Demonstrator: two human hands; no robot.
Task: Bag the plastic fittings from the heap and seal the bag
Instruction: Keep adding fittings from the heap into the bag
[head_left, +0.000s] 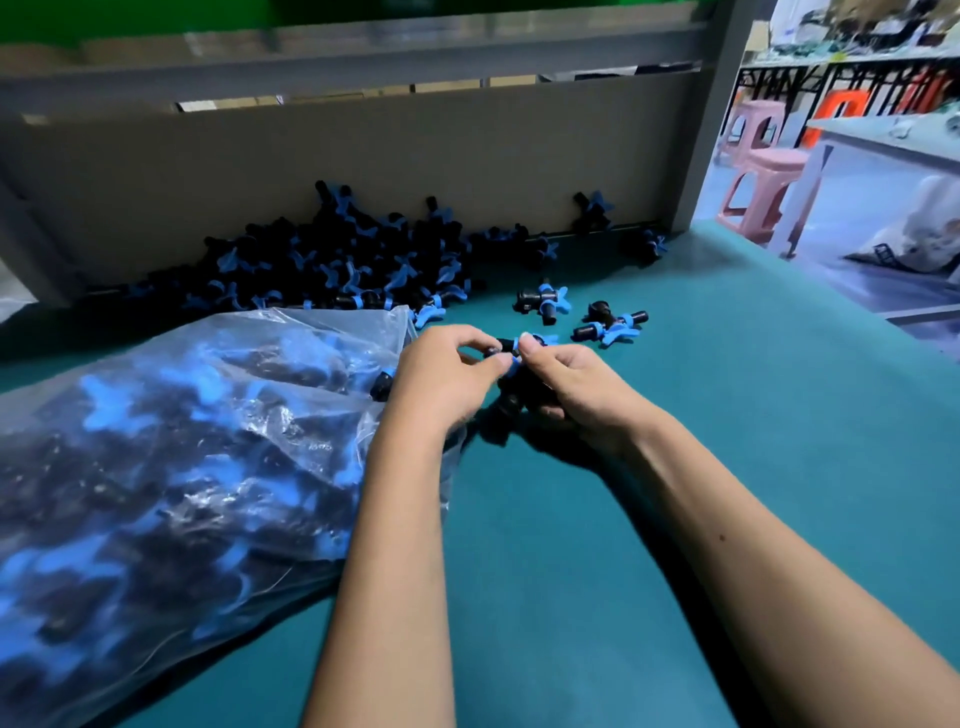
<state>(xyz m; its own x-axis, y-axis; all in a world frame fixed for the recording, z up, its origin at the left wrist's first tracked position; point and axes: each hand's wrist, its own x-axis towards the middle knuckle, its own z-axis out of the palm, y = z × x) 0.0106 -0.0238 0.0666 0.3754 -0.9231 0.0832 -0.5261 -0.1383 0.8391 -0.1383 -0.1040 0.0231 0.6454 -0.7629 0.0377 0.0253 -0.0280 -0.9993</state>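
Fingers (501, 364) on both hands are curled in tight, meeting over a small clutch of black-and-blue plastic fittings (522, 387) held just above the desk (701, 415). The left hand (441, 379) pinches at the blue tab while the right hand (576, 389) cups the bunch from below; can't count how many are in there, they're mostly hidden.

Just past the hands, two loose fittings (543, 301) lie on the green desk surface, each a stubby black tube with a blue winged collar. Further back the heap (332, 265) is piled against a cardboard wall (311, 171), too many to count, with a few strays along the wall to the right.

One clear plastic bag (171, 467) lies left of the hands, crinkly, shiny, already stuffed with fittings, mouth open toward the left hand.

Two pink plastic stools (758, 176) stand off to the right.
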